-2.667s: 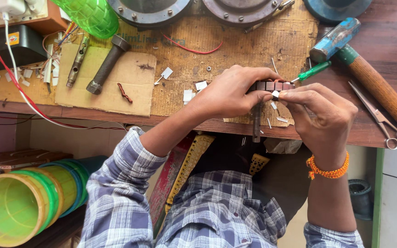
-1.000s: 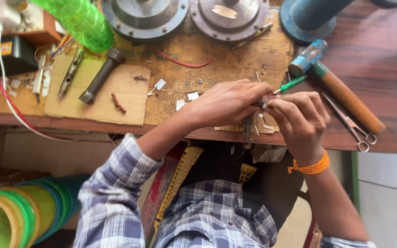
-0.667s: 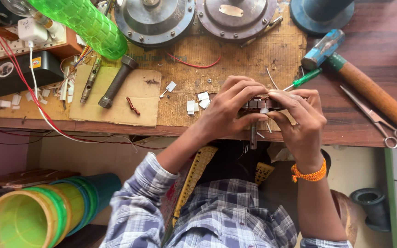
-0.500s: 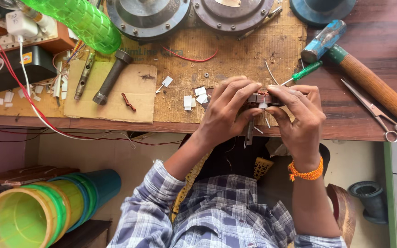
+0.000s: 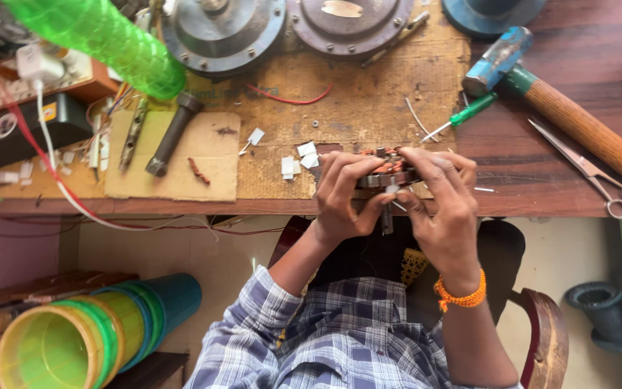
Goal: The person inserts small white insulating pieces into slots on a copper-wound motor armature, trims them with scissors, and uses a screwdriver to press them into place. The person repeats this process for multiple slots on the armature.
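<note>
Motor part (image 5: 386, 173) was pinched in both the left hand (image 5: 345, 198) and right hand (image 5: 444, 205) past the bench (image 5: 541, 180) edge, so any slackened grip could have dropped it.

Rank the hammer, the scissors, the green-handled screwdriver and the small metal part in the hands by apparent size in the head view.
1. hammer, clearly largest.
2. scissors, long but thin.
3. green-handled screwdriver.
4. small metal part, mostly covered by the left hand and right hand, so its full size is unsure; it may rival the screwdriver.
</note>
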